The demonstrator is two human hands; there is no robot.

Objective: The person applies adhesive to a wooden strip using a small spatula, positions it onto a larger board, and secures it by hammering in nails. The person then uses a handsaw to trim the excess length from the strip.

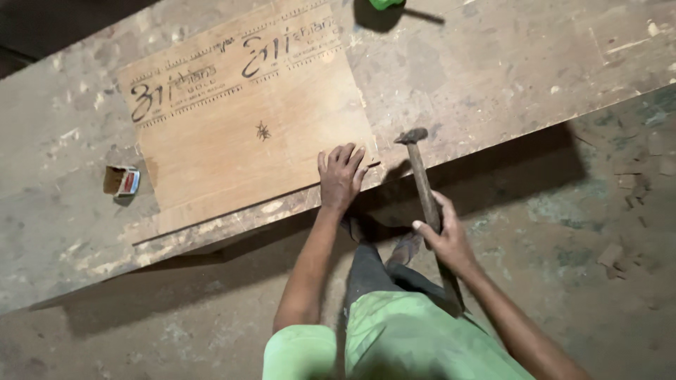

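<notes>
bench (493, 63): long worn worktop, running from 8 o'clock to 2 o'clock across the view, dusty, paint-flecked.
board (246, 119): thin plywood sheet lying flat on bench, dark stamped markings along its far edge, small black mark near middle; its near edge is sitting just inside the bench edge.
floor (605, 232): dirt and wood scraps lying at 3 to 5 o'clock.
hammer (421, 176): head pointing up at 12 o'clock, hanging just past the bench edge, handle running down to 5 o'clock.
right hand (443, 236): wrapping closed round the hammer handle, gripping mid-shaft.
left hand (341, 172): pressing flat on board's near right corner, fingers spread, gripping nothing I can make out; any nail under fingertips too small to tell.
box (121, 180): small open carton sitting on bench at 9 o'clock of board, well apart from both hands.
green object (384, 3): cut off at 12 o'clock edge, kind unclear.
step: looks like hammering at board corner, hammer raised and left hand steadying.
next move needs: judging a short controlled strike landing just beside left fingertips, fingers kept off the strike spot.
hammer vs left hand: head sitting at 2 o'clock of left hand, near, apart.
</notes>
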